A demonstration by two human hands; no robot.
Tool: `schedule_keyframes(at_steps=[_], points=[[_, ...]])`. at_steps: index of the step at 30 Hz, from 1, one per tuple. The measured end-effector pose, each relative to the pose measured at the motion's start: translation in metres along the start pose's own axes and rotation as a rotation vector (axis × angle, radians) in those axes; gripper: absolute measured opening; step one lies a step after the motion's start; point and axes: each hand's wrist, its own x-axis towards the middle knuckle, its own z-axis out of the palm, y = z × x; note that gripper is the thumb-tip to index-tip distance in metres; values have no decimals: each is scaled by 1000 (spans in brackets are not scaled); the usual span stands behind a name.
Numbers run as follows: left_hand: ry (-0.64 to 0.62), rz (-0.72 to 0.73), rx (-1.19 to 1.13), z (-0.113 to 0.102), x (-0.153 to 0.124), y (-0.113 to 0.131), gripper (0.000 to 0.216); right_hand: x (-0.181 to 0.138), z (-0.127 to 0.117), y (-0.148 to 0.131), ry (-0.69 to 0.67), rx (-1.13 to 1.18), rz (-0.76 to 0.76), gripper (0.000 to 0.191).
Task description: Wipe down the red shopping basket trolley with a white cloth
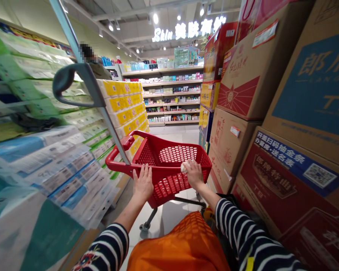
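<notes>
Gripping a white cloth (184,166), the right hand (194,175) is touching the near rim of the red shopping cart (158,171), while the left hand (143,184) is lying over that same rim, fingers outstretched and slightly apart! The cart is standing right before the person, on pale floor (172,131), with cartons (234,143) towering on the right and yellow packs (124,103) rising on the left.

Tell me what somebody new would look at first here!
They'd probably see the red plastic shopping cart in the middle, where the left hand rests and the right hand holds a crumpled white cloth. Then come the glowing white sign up top and brown-and-red cardboard boxes stacked at the right.
</notes>
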Motion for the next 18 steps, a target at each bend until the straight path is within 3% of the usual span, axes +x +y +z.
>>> schedule_keyframes(at_steps=[3,6,8,14,16,18], points=[[14,-13,-15,4,0,2,68,-10,-12,50,23,-109,208,49],[21,-26,-23,6,0,4,69,-13,-18,66,5,-161,330,49],[21,-33,-19,5,0,6,69,-10,-13,53,3,-139,272,50],[7,-33,-20,0,-3,8,68,3,22,-34,111,28,-136,43],[21,-22,-42,-2,-5,4,65,2,26,-43,137,47,-189,42],[76,-17,-65,-4,-7,-7,62,-1,26,-35,139,41,-184,41]])
